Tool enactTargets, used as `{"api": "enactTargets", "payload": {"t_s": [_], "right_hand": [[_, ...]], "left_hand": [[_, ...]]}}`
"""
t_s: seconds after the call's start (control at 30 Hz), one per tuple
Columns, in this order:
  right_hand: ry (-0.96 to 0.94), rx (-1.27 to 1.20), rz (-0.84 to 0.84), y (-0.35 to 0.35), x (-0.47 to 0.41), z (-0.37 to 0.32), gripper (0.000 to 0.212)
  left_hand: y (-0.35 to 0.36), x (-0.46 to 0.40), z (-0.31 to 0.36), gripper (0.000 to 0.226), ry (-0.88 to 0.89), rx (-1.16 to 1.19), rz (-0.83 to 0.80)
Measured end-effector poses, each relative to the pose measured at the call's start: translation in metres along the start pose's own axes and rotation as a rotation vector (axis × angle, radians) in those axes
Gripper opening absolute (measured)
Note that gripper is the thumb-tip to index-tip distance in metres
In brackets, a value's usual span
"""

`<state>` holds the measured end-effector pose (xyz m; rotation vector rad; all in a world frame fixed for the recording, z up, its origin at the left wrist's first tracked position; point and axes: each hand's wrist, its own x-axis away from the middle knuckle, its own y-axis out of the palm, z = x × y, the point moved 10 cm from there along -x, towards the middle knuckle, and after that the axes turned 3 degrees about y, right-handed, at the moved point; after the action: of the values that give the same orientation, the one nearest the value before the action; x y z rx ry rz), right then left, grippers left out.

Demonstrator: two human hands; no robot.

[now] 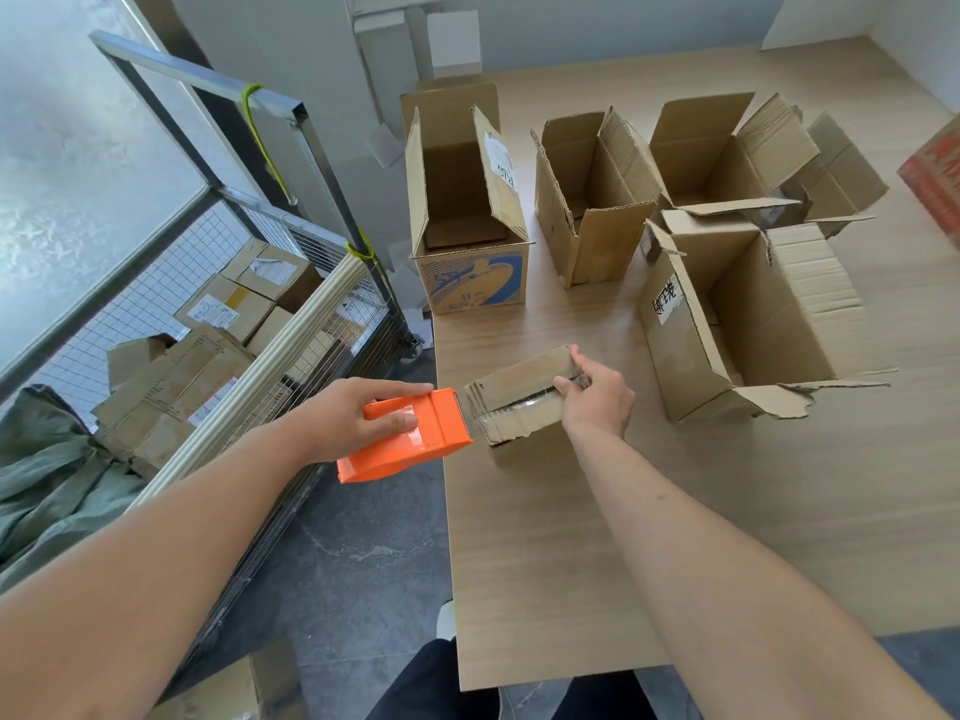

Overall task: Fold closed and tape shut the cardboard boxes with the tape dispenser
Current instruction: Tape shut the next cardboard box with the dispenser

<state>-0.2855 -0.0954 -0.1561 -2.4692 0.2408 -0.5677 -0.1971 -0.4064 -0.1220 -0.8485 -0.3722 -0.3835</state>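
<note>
Gripping orange dispenser (pixel 410 433) (left hand (pixel 348 413)) beside box (pixel 519 402)

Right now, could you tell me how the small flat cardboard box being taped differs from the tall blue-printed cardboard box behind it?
The small flat cardboard box is folded closed with clear tape along its seam; the tall blue-printed cardboard box stands open, flaps up. The small one is low and plain brown, held by the right hand; the tall one stands untouched. Both sit on the wooden table.

Light wood table (pixel 545 537) right, running near to far. Dark grey marbled floor (pixel 363 553) below. Metal-framed wire cage (pixel 291 283) left, beside frosted window (pixel 78 148) giving daylight. Pale wall (pixel 597 23) far.
</note>
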Motion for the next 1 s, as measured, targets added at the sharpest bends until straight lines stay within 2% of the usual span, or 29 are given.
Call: {"api": "enactTargets", "payload": {"t_s": [0.2,0.43,0.5,0.6,0.67,0.73,0.8,0.83,0.9,1.0], "right_hand": [[-0.003,0.014,0.001,0.001,0.0,0.0,0.05],[-0.03,0.096,0.006,0.004,0.0,-0.002,0.051],[-0.083,0.278,0.007,0.007,0.004,-0.008,0.052],[-0.192,0.742,0.045,0.021,0.015,-0.028,0.07],[-0.288,0.814,0.079,0.032,0.033,-0.047,0.084],[-0.362,0.773,-0.015,0.055,0.053,-0.052,0.085],[-0.346,0.713,-0.148,0.074,0.065,-0.043,0.079],[-0.334,0.7,-0.192,0.078,0.066,-0.037,0.085],[-0.352,0.741,-0.24,0.082,0.065,-0.027,0.1],[-0.402,0.782,-0.252,0.082,0.061,-0.018,0.103]], "left_hand": [[0.005,0.013,-0.02,0.045,-0.018,0.032,0.023],[0.014,-0.008,-0.009,0.045,-0.056,-0.057,0.035],[0.017,-0.017,-0.004,0.047,-0.054,-0.086,0.042],[0.024,-0.027,0.006,0.047,-0.021,-0.139,0.048],[0.027,-0.028,0.009,0.048,-0.011,-0.145,0.054],[0.029,-0.025,0.008,0.048,0.0,-0.129,0.078],[0.03,-0.023,0.008,0.048,0.023,-0.115,0.105],[0.03,-0.022,0.008,0.048,0.033,-0.106,0.115],[0.031,-0.022,0.005,0.048,0.033,-0.077,0.115],[0.038,-0.013,-0.009,0.048,-0.003,0.023,0.084]]}}
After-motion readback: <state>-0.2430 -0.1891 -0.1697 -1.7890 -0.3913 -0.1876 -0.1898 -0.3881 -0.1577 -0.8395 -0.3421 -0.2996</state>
